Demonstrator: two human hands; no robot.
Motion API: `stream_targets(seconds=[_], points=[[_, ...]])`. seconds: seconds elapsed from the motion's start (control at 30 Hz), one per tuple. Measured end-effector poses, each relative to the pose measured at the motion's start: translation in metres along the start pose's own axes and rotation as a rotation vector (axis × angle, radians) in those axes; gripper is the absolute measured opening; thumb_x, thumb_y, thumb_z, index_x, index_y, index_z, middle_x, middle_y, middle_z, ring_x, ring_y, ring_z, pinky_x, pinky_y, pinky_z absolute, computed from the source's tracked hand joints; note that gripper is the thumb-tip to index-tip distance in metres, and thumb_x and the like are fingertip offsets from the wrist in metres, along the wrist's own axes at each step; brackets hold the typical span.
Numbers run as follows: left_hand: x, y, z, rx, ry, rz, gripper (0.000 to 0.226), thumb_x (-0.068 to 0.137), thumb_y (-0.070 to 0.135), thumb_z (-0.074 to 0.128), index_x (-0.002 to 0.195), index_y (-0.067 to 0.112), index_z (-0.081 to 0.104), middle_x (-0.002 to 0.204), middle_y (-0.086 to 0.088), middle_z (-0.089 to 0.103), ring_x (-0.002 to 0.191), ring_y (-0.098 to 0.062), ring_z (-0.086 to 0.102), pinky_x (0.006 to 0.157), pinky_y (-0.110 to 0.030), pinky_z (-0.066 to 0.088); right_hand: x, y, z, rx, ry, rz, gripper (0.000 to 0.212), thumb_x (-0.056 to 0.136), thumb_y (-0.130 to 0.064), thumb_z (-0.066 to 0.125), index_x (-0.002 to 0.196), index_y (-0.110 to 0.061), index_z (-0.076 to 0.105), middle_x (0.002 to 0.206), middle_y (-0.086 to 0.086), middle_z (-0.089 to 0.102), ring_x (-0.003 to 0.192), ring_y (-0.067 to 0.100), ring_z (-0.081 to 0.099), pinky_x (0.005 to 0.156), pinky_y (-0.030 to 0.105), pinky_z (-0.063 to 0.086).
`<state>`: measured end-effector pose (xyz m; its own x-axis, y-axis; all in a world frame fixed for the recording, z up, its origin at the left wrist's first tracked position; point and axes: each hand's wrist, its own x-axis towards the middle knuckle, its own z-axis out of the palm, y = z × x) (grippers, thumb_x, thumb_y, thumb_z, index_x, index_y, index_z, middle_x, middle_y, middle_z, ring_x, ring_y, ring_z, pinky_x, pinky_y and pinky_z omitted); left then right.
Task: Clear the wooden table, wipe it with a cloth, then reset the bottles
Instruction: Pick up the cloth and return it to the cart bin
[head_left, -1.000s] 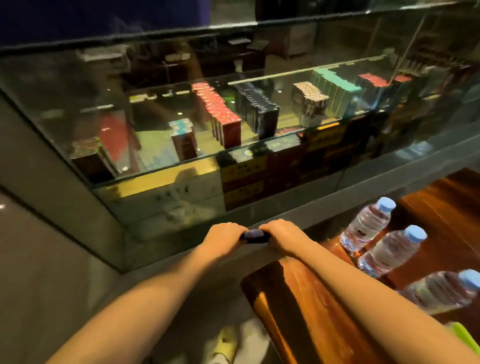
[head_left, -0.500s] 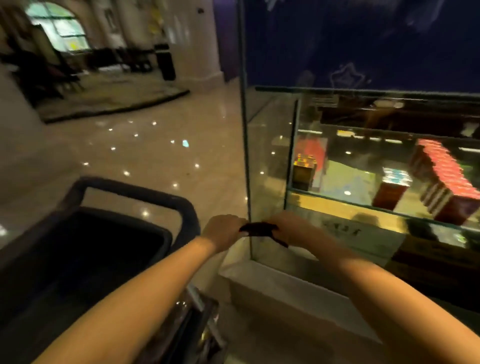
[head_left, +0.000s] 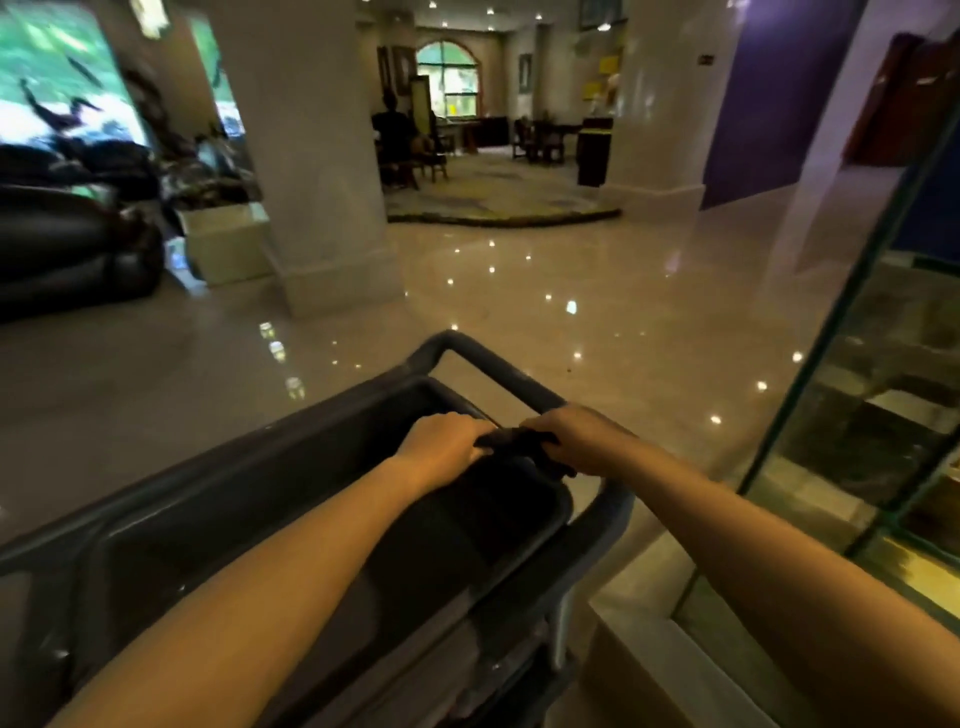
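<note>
Over on the left, a dark sofa (head_left: 62, 249) sits by a window, then a pale pillar (head_left: 311, 156) rising off the glossy floor (head_left: 519, 291). Down in front, a dark service cart (head_left: 291, 519) with its tub and looped handle fills the lower frame. The left hand (head_left: 447, 441) is curled closed over one end of a dark cloth (head_left: 511, 441), and the right hand (head_left: 576, 436) is fisted on the other end, so the cloth is stretched short between them, held just above the cart's tub. On the right edge, a glass display case (head_left: 857, 415) stands on a pale plinth. The wooden table and the bottles are nowhere in view here, so there's no telling whether anything is cleared. Judging by a cloth in hand and the table out of sight, the wiping looks either pending or finished; I can't say which.
</note>
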<state>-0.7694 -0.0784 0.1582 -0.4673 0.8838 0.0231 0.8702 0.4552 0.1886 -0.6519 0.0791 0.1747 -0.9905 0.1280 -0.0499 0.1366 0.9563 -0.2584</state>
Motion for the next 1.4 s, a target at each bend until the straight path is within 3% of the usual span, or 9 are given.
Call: stream_targets(seconds=[0.13, 0.27, 0.37, 0.6, 0.73, 0.9, 1.03, 1.2, 1.4], points=[[-0.026, -0.059, -0.002, 0.007, 0.034, -0.108, 0.028, 0.093, 0.034, 0.048, 0.119, 0.032, 0.059, 0.106, -0.002, 0.069, 0.093, -0.024, 0.064, 0.079, -0.042, 0.052, 0.052, -0.042, 0.011, -0.020, -0.079, -0.116, 0.038, 0.090, -0.012, 0.048, 0.123, -0.027, 0.059, 0.116, 0.006, 0.066, 0.106, 0.026, 0.062, 0.092, 0.040, 0.050], [-0.053, -0.114, -0.001, -0.025, 0.041, -0.199, 0.023, 0.093, 0.035, 0.049, 0.112, 0.035, 0.061, 0.100, 0.001, 0.069, 0.088, -0.022, 0.064, 0.067, -0.032, 0.045, 0.099, -0.084, 0.028, -0.050, -0.120, -0.210, 0.038, 0.091, -0.013, 0.049, 0.125, -0.027, 0.059, 0.124, 0.003, 0.063, 0.113, 0.023, 0.058, 0.095, 0.031, 0.043], [-0.074, -0.150, 0.003, -0.020, 0.039, -0.278, 0.024, 0.092, 0.037, 0.049, 0.112, 0.033, 0.061, 0.099, 0.000, 0.070, 0.088, -0.023, 0.064, 0.065, -0.032, 0.043, 0.130, -0.115, 0.044, -0.042, -0.185, -0.288, 0.036, 0.091, -0.010, 0.049, 0.125, -0.020, 0.059, 0.122, 0.007, 0.065, 0.110, 0.026, 0.061, 0.097, 0.041, 0.048], [-0.115, -0.211, 0.019, 0.011, -0.008, -0.428, 0.035, 0.094, 0.036, 0.048, 0.126, 0.026, 0.055, 0.115, -0.004, 0.066, 0.104, -0.025, 0.061, 0.087, -0.042, 0.050, 0.190, -0.171, 0.090, -0.062, -0.297, -0.361, 0.042, 0.089, -0.008, 0.051, 0.129, -0.017, 0.056, 0.126, 0.010, 0.063, 0.115, 0.028, 0.059, 0.100, 0.045, 0.046], [-0.125, -0.232, 0.031, 0.022, -0.032, -0.492, 0.037, 0.095, 0.037, 0.046, 0.129, 0.024, 0.052, 0.117, -0.006, 0.065, 0.104, -0.024, 0.061, 0.086, -0.039, 0.050, 0.215, -0.185, 0.111, -0.092, -0.348, -0.410, 0.044, 0.090, -0.009, 0.050, 0.133, -0.018, 0.052, 0.132, 0.010, 0.060, 0.119, 0.027, 0.056, 0.102, 0.043, 0.044], [-0.131, -0.246, 0.059, 0.042, -0.015, -0.558, 0.047, 0.096, 0.035, 0.046, 0.140, 0.022, 0.040, 0.133, -0.006, 0.058, 0.117, -0.025, 0.056, 0.096, -0.040, 0.047, 0.228, -0.190, 0.142, -0.080, -0.343, -0.466, 0.044, 0.094, -0.013, 0.048, 0.137, -0.020, 0.048, 0.136, 0.009, 0.056, 0.122, 0.026, 0.054, 0.105, 0.040, 0.042], [-0.133, -0.241, 0.102, 0.074, -0.122, -0.621, 0.051, 0.097, 0.034, 0.042, 0.145, 0.018, 0.032, 0.148, -0.007, 0.043, 0.132, -0.025, 0.044, 0.105, -0.039, 0.041, 0.226, -0.181, 0.175, -0.126, -0.420, -0.520, 0.047, 0.096, -0.015, 0.047, 0.143, -0.017, 0.041, 0.148, 0.008, 0.044, 0.132, 0.024, 0.046, 0.111, 0.035, 0.035], [-0.141, -0.221, 0.143, -0.034, -0.235, -0.710, 0.051, 0.096, 0.036, 0.043, 0.144, 0.020, 0.033, 0.146, -0.008, 0.045, 0.130, -0.027, 0.046, 0.105, -0.039, 0.041, 0.207, -0.168, 0.205, -0.144, -0.579, -0.501, 0.045, 0.100, -0.020, 0.037, 0.145, -0.020, 0.036, 0.151, 0.012, 0.038, 0.134, 0.028, 0.044, 0.111, 0.034, 0.034], [-0.150, -0.206, 0.145, -0.183, -0.425, -0.778, 0.067, 0.092, 0.046, 0.047, 0.149, 0.023, 0.019, 0.152, -0.012, 0.034, 0.137, -0.030, 0.037, 0.111, -0.037, 0.034, 0.197, -0.158, 0.210, -0.146, -0.655, -0.464, 0.058, 0.094, -0.019, 0.050, 0.148, -0.021, 0.030, 0.152, 0.011, 0.036, 0.136, 0.030, 0.040, 0.112, 0.039, 0.034]])
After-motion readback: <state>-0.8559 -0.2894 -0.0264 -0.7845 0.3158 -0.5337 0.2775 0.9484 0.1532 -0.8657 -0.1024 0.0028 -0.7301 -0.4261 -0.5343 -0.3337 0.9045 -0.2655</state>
